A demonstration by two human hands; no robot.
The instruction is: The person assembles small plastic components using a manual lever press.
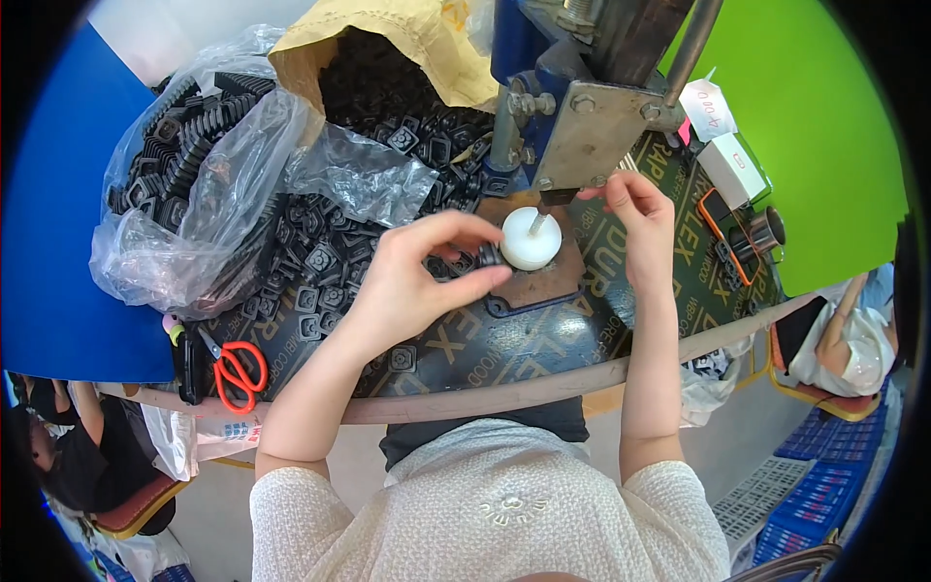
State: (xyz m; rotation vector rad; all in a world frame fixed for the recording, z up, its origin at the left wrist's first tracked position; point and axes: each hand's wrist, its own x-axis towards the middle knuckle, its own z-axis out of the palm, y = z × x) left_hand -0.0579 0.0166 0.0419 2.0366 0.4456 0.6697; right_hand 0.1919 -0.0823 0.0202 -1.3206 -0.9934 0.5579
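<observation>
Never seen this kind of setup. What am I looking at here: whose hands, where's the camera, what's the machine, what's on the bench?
This is one picture from a fisheye camera worn on a person's head, looking down, so straight edges bend near the rim. The two forearms coming up from the bottom are the wearer's own.

The left hand pinches a small black square part beside a white round block that sits on a brown base plate. A thin pin from the blue and grey bench press comes down into that block. The right hand is raised just under the press head; what it holds, if anything, is too small to tell.

On the bench lie a heap of black square parts, spilling from a clear plastic bag and a brown paper sack, and red-handled scissors.
</observation>
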